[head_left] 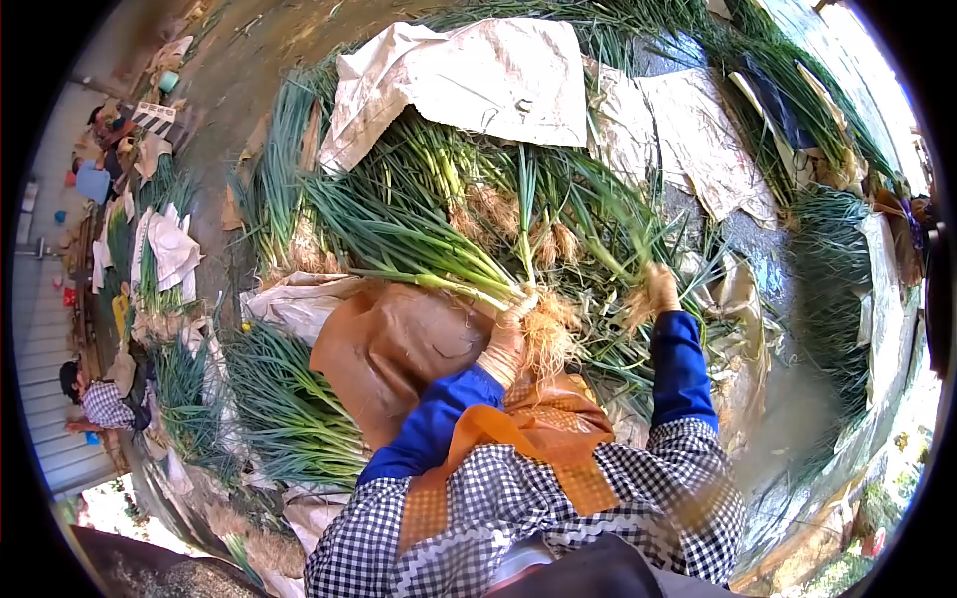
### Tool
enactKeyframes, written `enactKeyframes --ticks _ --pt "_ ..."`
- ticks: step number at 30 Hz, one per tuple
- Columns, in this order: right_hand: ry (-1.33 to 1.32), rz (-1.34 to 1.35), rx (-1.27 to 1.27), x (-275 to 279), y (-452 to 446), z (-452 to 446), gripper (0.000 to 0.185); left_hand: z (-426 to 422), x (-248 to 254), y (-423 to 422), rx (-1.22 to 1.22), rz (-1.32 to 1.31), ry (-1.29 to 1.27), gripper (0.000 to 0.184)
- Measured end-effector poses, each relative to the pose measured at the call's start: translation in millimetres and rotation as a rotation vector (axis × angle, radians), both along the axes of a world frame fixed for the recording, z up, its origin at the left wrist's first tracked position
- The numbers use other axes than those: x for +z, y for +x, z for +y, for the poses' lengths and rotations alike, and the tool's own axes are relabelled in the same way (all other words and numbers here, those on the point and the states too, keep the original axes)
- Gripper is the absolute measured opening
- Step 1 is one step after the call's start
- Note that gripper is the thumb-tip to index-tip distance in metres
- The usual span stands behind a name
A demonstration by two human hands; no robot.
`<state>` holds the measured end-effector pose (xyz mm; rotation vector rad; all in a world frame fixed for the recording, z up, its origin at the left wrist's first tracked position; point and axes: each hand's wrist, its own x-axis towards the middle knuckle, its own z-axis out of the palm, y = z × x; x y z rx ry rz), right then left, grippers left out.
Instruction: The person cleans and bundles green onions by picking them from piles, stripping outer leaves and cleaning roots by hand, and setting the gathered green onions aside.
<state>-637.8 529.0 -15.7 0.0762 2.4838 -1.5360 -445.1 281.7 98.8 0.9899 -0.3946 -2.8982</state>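
My left hand [506,337] is closed around the white ends of a bunch of green onions [454,261]. Their pale, stringy roots [548,334] hang out beside the fingers, and the long leaves fan away to the upper left. Off to the right, my right hand [660,289] grips more green onions [610,257] near the root end; their leaves are smeared by motion. Beyond both hands lies a heap of green onions [429,164], partly under a whitish sack [488,75]. A brown apron [399,349] covers my lap.
Stacked green onions [294,399] lie at my left, with another long row [832,289] on the right. Loose leaves and trimmings [608,344] litter the ground between my hands. Another person [105,404] in a checked top sits at far left.
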Motion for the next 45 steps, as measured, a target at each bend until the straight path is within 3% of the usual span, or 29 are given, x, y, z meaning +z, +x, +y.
enactKeyframes --ticks 1,2,3,4,5,7,9,12,14,17,19,20,21,23,25,27,28,30,32,35,37,38,39,41,42,43,44,45 --pt "0.692 0.370 0.202 8.8 7.2 -4.2 0.033 -0.7 3.7 0.8 -0.043 0.042 -0.022 0.014" --pt "0.559 0.530 0.158 12.4 7.1 -22.2 0.034 -0.6 -32.3 0.2 -0.004 0.010 -0.243 0.018" --pt "0.435 0.255 0.299 43.6 8.7 -55.1 0.035 -0.1 -35.7 1.1 0.002 0.043 -0.325 0.017" --pt "0.200 -0.016 0.359 58.2 17.9 -86.6 0.042 2.5 -34.4 2.5 -0.027 0.020 -0.192 0.016" --pt "-0.204 -0.266 0.387 68.9 33.4 -116.7 0.048 3.6 -29.0 4.6 -0.059 -0.003 -0.063 0.015" --pt "-0.487 -0.510 0.472 91.7 43.8 -157.7 0.064 1.0 -6.1 4.1 -0.094 0.062 -0.138 0.017" --pt "-0.656 -0.943 0.130 46.0 43.3 -187.3 0.076 0.6 1.7 9.7 -0.039 0.162 0.039 0.020" --pt "-1.304 -1.281 0.336 13.1 62.9 -210.6 0.067 -1.2 -9.1 10.4 0.029 0.135 0.053 0.022" --pt "-0.912 -0.883 0.250 5.3 63.9 -212.7 0.046 -4.3 -12.0 15.2 -0.050 0.056 -0.004 0.022" --pt "-0.346 -0.276 0.209 22.1 50.9 -196.1 0.040 -3.1 -21.0 23.4 -0.159 -0.058 -0.128 0.023" --pt "-0.218 -0.167 0.275 29.6 46.3 -188.0 0.039 2.5 -24.6 24.7 -0.198 -0.119 -0.219 0.023" --pt "-0.399 -0.416 0.297 33.5 47.7 -185.8 0.033 5.5 -26.8 24.0 -0.208 -0.139 -0.231 0.023" --pt "-0.541 -0.465 0.292 61.4 54.1 -187.2 0.028 7.6 -27.1 21.0 -0.212 -0.151 -0.236 0.024" --pt "-0.587 -0.462 0.312 60.9 57.5 -186.4 0.025 10.6 -12.0 14.1 -0.214 -0.178 -0.165 0.022" --pt "-0.490 -0.475 0.347 52.1 57.6 -184.6 0.031 12.1 -9.8 11.1 -0.194 -0.179 -0.282 0.017" --pt "0.263 0.131 0.495 31.8 54.7 -180.3 0.041 11.7 -17.4 10.9 -0.195 -0.176 -0.337 0.016" --pt "0.410 0.120 0.583 74.7 56.6 -176.5 0.048 10.3 -37.9 11.8 -0.142 -0.166 -0.360 0.016" --pt "-0.033 -0.153 0.325 38.1 60.2 -170.0 0.043 9.4 -60.4 9.8 -0.033 -0.134 -0.353 0.016" --pt "-0.564 -0.419 0.217 70.4 71.9 -156.2 0.036 7.4 -41.3 5.8 -0.030 -0.173 -0.232 0.017" --pt "-0.467 -0.296 0.309 98.0 77.8 -128.1 0.036 3.0 -18.2 0.4 -0.016 -0.206 -0.084 0.019" --pt "-0.700 -0.304 0.236 130.7 69.7 -111.3 0.035 1.1 -21.9 1.1 0.009 -0.179 -0.044 0.019" --pt "-0.735 -0.322 0.129 122.4 59.9 -105.7 0.034 1.9 -22.4 0.2 0.067 -0.165 -0.166 0.017" --pt "-0.770 -0.337 0.018 122.8 51.0 -103.3 0.034 -1.3 -26.9 -2.2 0.042 -0.100 -0.091 0.017" --pt "-0.632 -0.328 0.181 126.4 46.3 -102.5 0.036 -2.7 -31.7 0.3 -0.081 -0.062 0.003 0.016" --pt "-0.499 -0.307 0.225 117.1 44.9 -104.4 0.036 3.9 15.9 -1.8 -0.093 -0.024 -0.036 0.015" --pt "-0.372 -0.277 0.275 105.4 44.1 -110.5 0.038 -2.9 -12.2 1.5 -0.347 -0.088 0.110 0.018" --pt "-0.352 -0.297 0.298 106.5 47.2 -118.7 0.041 10.0 -18.0 8.9 -0.224 -0.014 -0.041 0.019" --pt "-0.387 -0.217 0.363 151.3 59.3 -132.3 0.042 9.2 -14.1 10.1 -0.195 0.030 -0.082 0.019"
